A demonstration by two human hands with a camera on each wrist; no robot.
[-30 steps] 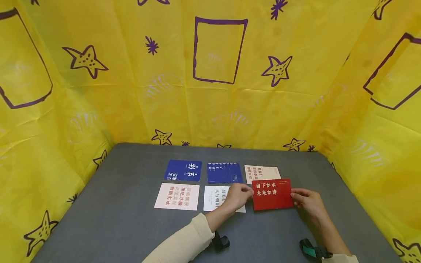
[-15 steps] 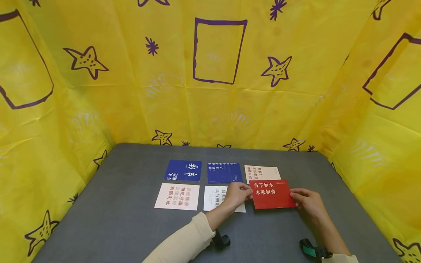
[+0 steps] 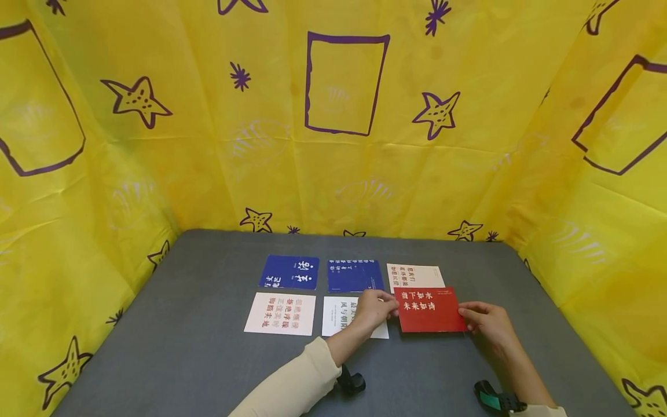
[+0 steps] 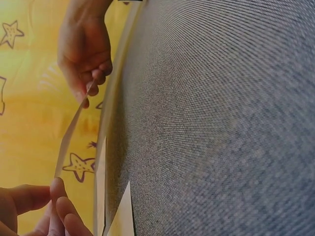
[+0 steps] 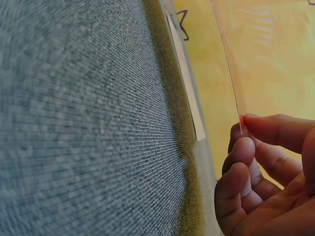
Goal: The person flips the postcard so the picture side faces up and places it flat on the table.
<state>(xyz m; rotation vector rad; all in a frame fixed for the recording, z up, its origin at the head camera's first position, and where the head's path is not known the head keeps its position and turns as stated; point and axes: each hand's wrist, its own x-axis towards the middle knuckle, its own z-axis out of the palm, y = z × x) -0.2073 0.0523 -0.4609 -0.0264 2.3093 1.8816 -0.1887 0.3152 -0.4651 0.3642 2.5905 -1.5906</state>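
A red card (image 3: 429, 319) with white writing is held between both hands, lifted off the dark table in the wrist views. My left hand (image 3: 372, 310) pinches its left edge between thumb and fingers; this hand overlaps a white card (image 3: 336, 317) with dark writing below it in the head view. At the right edge, my right hand (image 3: 491, 325) pinches the card with thumb and forefinger, the other fingers curled beneath. Edge-on, the red card (image 4: 71, 128) shows as a thin strip in the left wrist view. Behind it lies a cream card (image 3: 414, 275), its lower edge partly covered.
Two blue cards (image 3: 289, 272) lie in the far row, left of the cream one. A pale pink card (image 3: 280, 314) is at the near left. The grey table (image 3: 172, 347) is enclosed by yellow patterned cloth (image 3: 208, 145).
The red card's top edge has shifted slightly left, and its tilt between my hands has changed a little. Both hands keep their pinch and have hardly moved. The other cards stay put.
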